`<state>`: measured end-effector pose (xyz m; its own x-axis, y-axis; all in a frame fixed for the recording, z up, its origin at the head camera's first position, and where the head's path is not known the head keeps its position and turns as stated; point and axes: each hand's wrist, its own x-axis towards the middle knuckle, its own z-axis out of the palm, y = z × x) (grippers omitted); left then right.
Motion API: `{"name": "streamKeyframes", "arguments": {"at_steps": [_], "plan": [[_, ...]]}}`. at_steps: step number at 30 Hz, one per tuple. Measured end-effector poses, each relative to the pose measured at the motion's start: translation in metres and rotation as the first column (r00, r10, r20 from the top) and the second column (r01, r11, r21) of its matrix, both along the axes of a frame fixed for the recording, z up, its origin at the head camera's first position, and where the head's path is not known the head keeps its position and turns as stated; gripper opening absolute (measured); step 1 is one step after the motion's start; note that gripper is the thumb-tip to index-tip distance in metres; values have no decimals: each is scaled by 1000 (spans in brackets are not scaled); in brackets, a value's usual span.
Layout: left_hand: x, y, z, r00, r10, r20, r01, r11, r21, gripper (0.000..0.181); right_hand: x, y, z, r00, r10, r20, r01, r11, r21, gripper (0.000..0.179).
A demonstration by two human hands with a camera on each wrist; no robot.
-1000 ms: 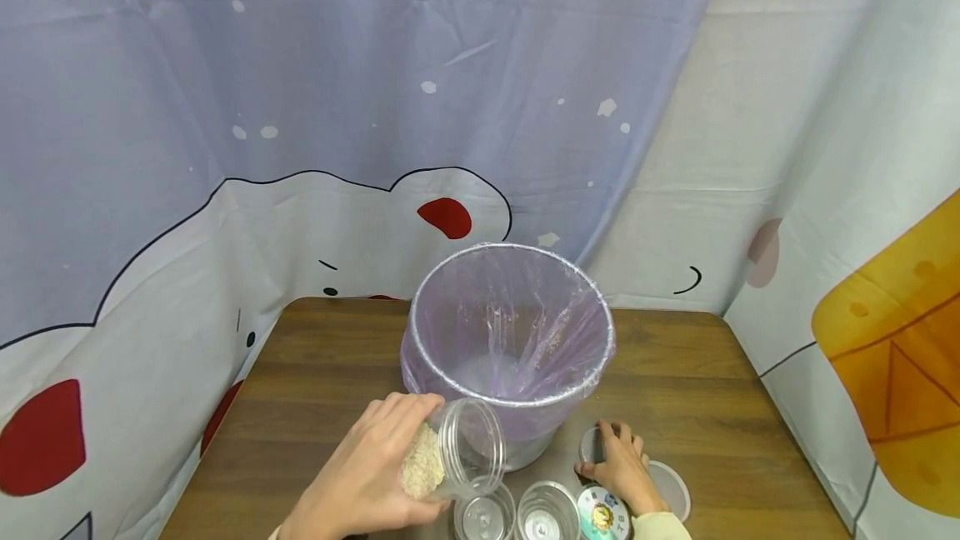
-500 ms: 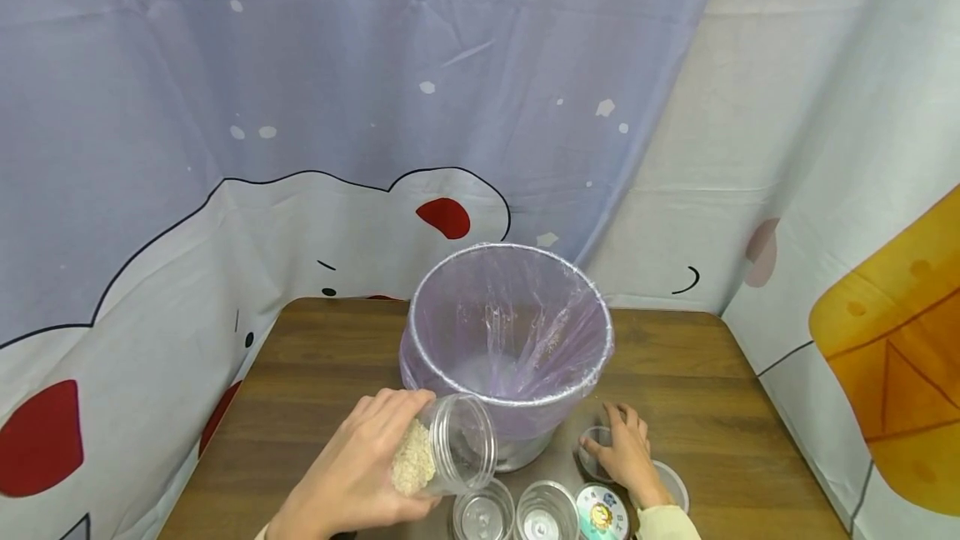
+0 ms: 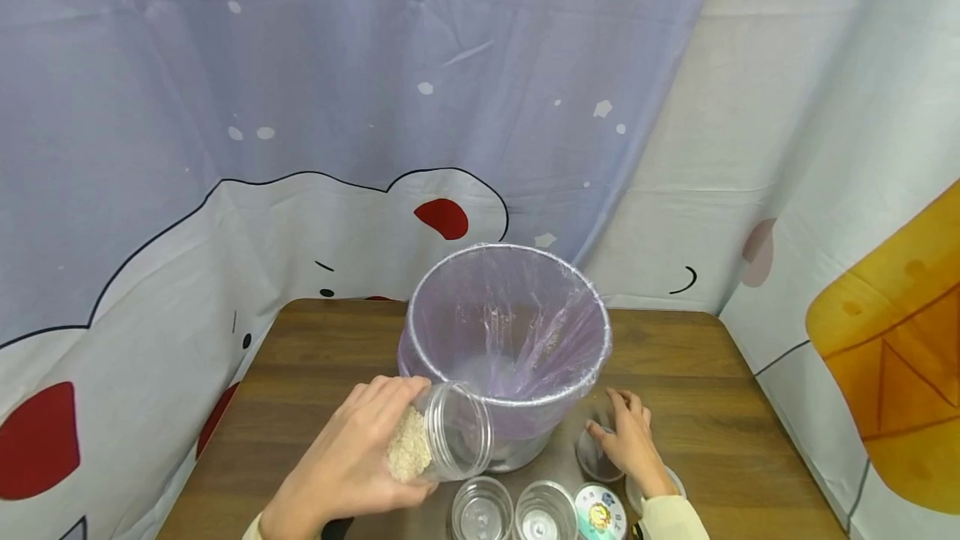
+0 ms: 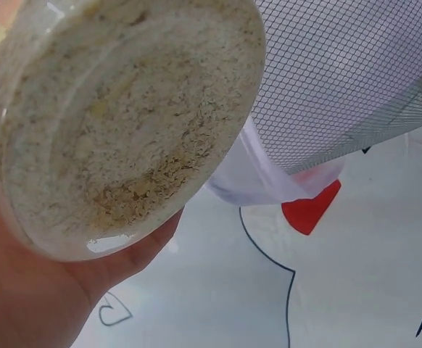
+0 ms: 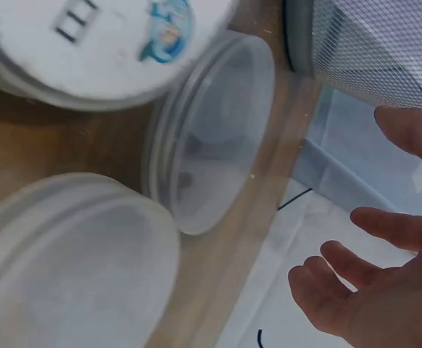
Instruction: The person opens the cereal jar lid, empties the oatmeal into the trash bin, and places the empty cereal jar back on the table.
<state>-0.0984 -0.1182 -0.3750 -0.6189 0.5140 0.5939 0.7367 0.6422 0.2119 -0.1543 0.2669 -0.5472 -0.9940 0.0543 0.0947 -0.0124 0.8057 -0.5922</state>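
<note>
My left hand grips a clear jar around its side. The jar is tipped, its uncapped mouth facing right by the bin's front; pale flaky grains lie toward its bottom. Through the jar's base, the left wrist view shows the grains close up. My right hand hovers with loose, spread fingers over a clear round lid on the table. In the right wrist view, that hand holds nothing. A second translucent lid is partly hidden by my right wrist in the head view.
A mesh bin with a purple plastic liner stands mid-table. Two uncapped clear jars and a container with a printed white lid line the near edge. A patterned curtain hangs behind the wooden table.
My right hand has let go of the clear lid, which now lies on the table, and its fingers have lifted and spread. My left hand and the jar have shifted slightly left and up.
</note>
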Motion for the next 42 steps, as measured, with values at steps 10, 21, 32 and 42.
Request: {"name": "streamKeyframes", "arguments": {"at_steps": [10,21,32,42], "plan": [[-3,-8,5,1000,31,-4,-30,999,20,89,-3,-1,13,997,13,-78,-12,1000,21,66],[-6,-8,8,998,60,-22,-60,998,30,87,-5,-2,29,994,26,-106,-25,1000,10,64],[-10,-2,15,994,81,-70,-80,996,27,86,-7,2,43,987,18,-161,-11,999,46,63],[-9,-3,23,994,90,-68,-87,995,47,83,-11,-3,55,981,38,-189,-30,999,44,63]]}}
